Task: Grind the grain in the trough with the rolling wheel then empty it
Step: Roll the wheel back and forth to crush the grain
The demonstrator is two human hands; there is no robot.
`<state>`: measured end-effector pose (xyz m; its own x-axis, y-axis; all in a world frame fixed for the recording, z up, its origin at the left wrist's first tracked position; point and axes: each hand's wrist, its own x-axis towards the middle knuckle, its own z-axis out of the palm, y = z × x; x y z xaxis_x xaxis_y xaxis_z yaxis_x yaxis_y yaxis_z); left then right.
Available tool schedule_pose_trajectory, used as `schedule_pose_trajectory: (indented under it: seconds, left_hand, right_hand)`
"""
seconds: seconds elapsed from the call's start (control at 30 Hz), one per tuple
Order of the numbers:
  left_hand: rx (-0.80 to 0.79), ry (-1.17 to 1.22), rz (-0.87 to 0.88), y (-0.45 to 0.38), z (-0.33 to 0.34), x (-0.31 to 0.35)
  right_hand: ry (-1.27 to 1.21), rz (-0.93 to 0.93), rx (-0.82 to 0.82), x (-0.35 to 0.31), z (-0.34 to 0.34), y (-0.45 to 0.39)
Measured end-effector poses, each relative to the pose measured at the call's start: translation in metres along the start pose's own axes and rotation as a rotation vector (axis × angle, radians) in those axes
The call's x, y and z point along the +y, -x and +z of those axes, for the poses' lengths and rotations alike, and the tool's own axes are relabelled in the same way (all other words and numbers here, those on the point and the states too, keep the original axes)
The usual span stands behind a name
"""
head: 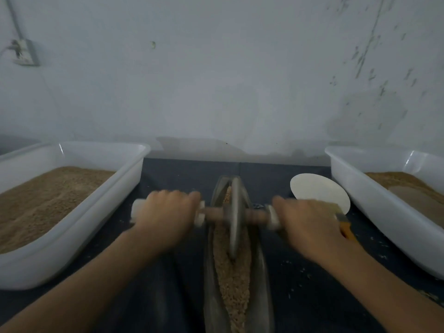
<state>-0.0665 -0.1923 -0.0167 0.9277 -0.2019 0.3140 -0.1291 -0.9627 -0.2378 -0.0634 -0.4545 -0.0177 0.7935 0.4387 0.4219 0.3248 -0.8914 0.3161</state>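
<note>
Trough (pixel 260 272), long, narrow, grey metal, is laid lengthwise at the centre of a dark counter (pixel 173 174). It is filled with tan grain (pixel 234 280). A grey disc wheel (pixel 234 212) is stood upright in the grain. The wheel's axle is gripped at either end: left hand (pixel 165 210) and right hand (pixel 310 222), fingers curled round. White tubs of brown meal are set left (pixel 120 188) and right (pixel 355 188). A white disc (pixel 314 188) lies near the right hand. Pale scuffed wall (pixel 216 68) behind. No legible writing.

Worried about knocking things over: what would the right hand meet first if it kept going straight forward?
Probably the white disc just beyond the right hand, though depth is unclear.
</note>
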Motion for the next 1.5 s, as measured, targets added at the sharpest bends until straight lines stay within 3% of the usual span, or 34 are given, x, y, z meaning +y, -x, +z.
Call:
schedule_pose_trajectory:
  seconds: [0.2, 0.33, 0.53, 0.6, 0.73, 0.87, 1.0, 1.17, 1.3, 1.4, 1.5]
  left_hand:
    - [0.056, 0.014, -0.048, -0.045, 0.025, -0.014]
    - [-0.040, 0.019, -0.029, 0.006, 0.008, -0.005]
    - [-0.197, 0.100, 0.067, 0.085, -0.049, 0.000]
    - [-0.185, 0.033, 0.079, 0.088, -0.052, 0.003]
    - [-0.103, -0.065, 0.018, 0.049, -0.034, 0.006]
    - [0.058, -0.113, 0.012, -0.019, -0.001, -0.002]
    - [0.109, -0.077, 0.003, -0.048, 0.011, -0.009]
    - [0.030, -0.031, -0.010, 0.005, -0.005, 0.003]
    - [-0.096, -0.004, 0.033, 0.064, -0.034, 0.008]
    - [-0.180, -0.012, 0.049, 0.075, -0.045, 0.009]
    - [-0.083, -0.034, 0.047, 0.057, -0.029, 0.008]
  right_hand:
    - [0.073, 0.051, 0.007, 0.006, 0.013, -0.060]
    - [-0.021, -0.051, -0.044, -0.001, -0.006, -0.013]
    - [-0.120, -0.178, 0.157, -0.009, -0.056, 0.062]
    - [-0.145, -0.162, 0.109, -0.010, -0.054, 0.063]
    - [-0.106, -0.053, -0.147, -0.008, -0.023, 0.032]
    - [-0.080, 0.060, -0.050, 0.005, 0.019, -0.023]
    - [-0.002, 0.096, 0.013, 0.009, 0.035, -0.056]
    - [-0.113, 0.009, -0.023, -0.001, 0.007, -0.005]
    - [-0.151, -0.100, 0.149, -0.011, -0.029, 0.051]
    - [-0.162, -0.094, 0.111, -0.014, -0.031, 0.055]
    - [-0.163, -0.069, 0.054, -0.013, -0.014, 0.043]
